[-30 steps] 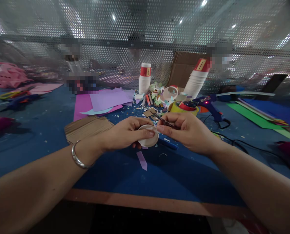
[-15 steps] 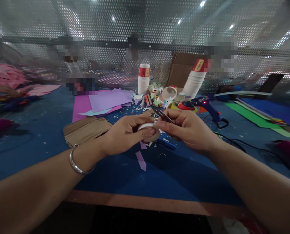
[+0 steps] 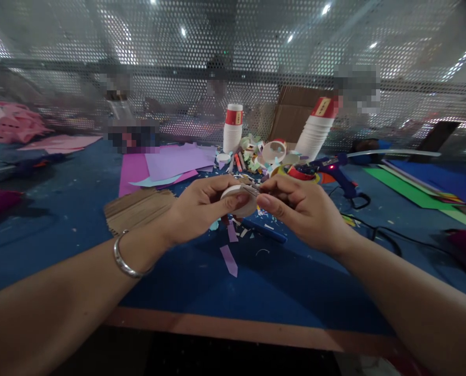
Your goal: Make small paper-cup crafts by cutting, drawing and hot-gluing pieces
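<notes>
My left hand is closed round a white paper cup base, a short round piece with a raised rim, its thumb pressed on the near side. My right hand is closed on slim metal scissors; the fingers hide their handles. The scissors' tip lies at the rim of the cup base, close to my left thumb. Below the hands, a blue stick-like tool and a purple paper strip lie on the table among small scraps.
Purple sheets and corrugated cardboard lie left. Behind stand cup stacks and paper scraps. A blue glue gun with a lit red light and trailing cord sits right, near coloured sheets. A mesh partition rises behind.
The scissors have moved down and left onto the rim of the cup base, which has tilted so more of its face shows. My hands are slightly closer together.
</notes>
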Tool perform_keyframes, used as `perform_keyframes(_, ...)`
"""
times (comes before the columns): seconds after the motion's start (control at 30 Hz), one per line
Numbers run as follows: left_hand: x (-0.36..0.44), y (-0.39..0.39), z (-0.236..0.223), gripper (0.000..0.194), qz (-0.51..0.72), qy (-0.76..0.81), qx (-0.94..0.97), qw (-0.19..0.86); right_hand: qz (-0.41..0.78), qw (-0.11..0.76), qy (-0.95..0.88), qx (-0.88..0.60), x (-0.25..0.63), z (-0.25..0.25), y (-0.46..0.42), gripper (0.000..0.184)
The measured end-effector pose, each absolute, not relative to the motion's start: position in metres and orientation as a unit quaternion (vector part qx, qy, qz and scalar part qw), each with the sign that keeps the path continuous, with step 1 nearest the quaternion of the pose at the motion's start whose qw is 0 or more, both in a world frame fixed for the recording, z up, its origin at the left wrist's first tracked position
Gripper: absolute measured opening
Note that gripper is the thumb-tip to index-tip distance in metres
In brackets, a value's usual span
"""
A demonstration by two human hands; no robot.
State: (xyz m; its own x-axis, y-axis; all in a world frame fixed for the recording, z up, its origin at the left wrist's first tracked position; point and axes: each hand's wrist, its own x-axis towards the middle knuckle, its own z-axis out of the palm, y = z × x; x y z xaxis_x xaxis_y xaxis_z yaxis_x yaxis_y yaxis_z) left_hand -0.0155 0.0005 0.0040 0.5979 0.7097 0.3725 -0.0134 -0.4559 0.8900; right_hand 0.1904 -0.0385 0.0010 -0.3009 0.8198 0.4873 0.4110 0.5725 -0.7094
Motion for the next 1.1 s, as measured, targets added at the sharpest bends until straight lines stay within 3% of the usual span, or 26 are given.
perform_keyframes(0.4,-0.02,-0.001,0.001,0.015,0.376,0.219,0.836,0.336,0.118,0.411,-0.809,-0.404,0.189,0.0,-0.047,0.03)
perform_keyframes(0.6,-0.018,-0.005,0.002,0.015,0.388,0.198,0.822,0.366,0.042,0.411,-0.823,-0.389,0.189,0.0,-0.047,0.031)
perform_keyframes(0.83,-0.015,-0.008,0.004,0.012,0.382,0.206,0.797,0.42,0.034,0.405,-0.83,-0.382,0.188,0.001,-0.05,0.031)
perform_keyframes(1.1,-0.016,-0.007,0.008,0.019,0.377,0.224,0.806,0.399,0.023,0.389,-0.832,-0.394,0.189,0.003,-0.049,0.033)
